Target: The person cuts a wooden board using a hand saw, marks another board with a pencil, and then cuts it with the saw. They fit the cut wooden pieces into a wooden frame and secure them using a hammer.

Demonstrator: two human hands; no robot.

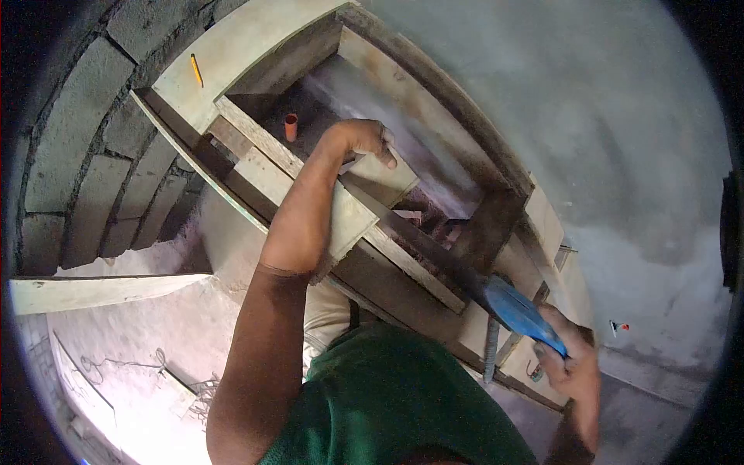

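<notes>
My right hand [572,358] is wrapped round the blue handle of a handsaw [527,314], low on the right. The saw's dark blade [422,242] slants up and left to a pale board [350,221] and lies against its edge; how deep any cut goes I cannot make out. The board rests across the frame of a wooden cabinet-like structure [263,139]. My left hand [370,143] bends over the board's far part, fingers curled and thumb on top. My left forearm lies along the board and hides some of it.
An orange cylinder [291,127] stands inside the frame. A yellow pencil-like tool [197,70] lies on the frame's upper left panel. A grey spring-like coil [490,350] hangs near the saw handle. Block wall [85,155] stands left, plastered wall [620,155] right. Wires [163,364] lie at lower left.
</notes>
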